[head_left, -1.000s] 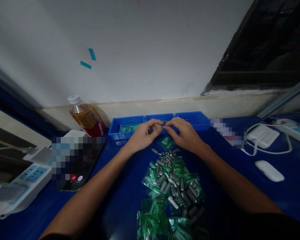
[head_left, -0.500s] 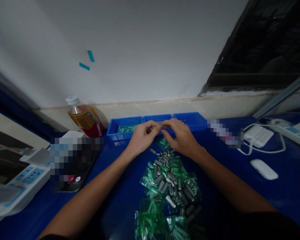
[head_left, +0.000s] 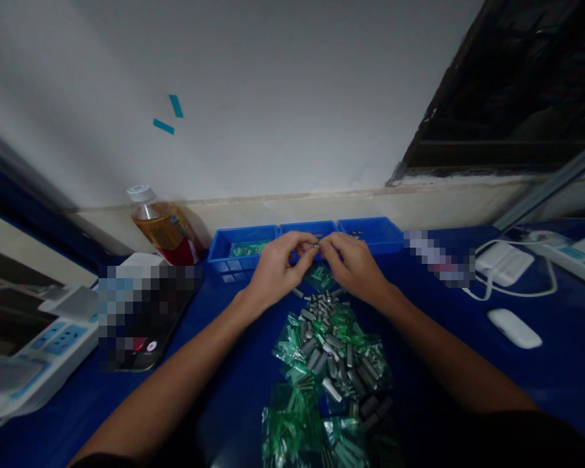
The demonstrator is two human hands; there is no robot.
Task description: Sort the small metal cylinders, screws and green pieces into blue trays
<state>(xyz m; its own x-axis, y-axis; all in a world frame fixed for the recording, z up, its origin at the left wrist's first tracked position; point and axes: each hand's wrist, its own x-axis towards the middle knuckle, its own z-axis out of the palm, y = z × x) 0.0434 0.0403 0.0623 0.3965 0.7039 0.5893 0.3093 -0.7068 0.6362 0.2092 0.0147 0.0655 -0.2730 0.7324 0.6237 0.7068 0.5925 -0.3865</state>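
My left hand (head_left: 277, 270) and my right hand (head_left: 353, 263) meet fingertip to fingertip above the blue table, in front of the blue trays (head_left: 365, 237). Both are pinched closed on one small grey metal piece (head_left: 314, 246) held between them. Just below the hands lies a heap of short grey metal cylinders (head_left: 331, 351) mixed with small green plastic bags (head_left: 292, 422). One green bag (head_left: 322, 276) lies right under the fingers. The left tray holds more green bags (head_left: 246, 249).
A drink bottle (head_left: 163, 227) leans at the wall on the left. A phone (head_left: 136, 338) and a white power strip (head_left: 34, 354) lie at the left. At the right are a white mouse-like device (head_left: 514, 328), a white adapter with cable (head_left: 502, 263) and another power strip (head_left: 575, 257).
Both hands stayed together at the trays, their fingers shifting slightly on the small piece. The view moved a little.
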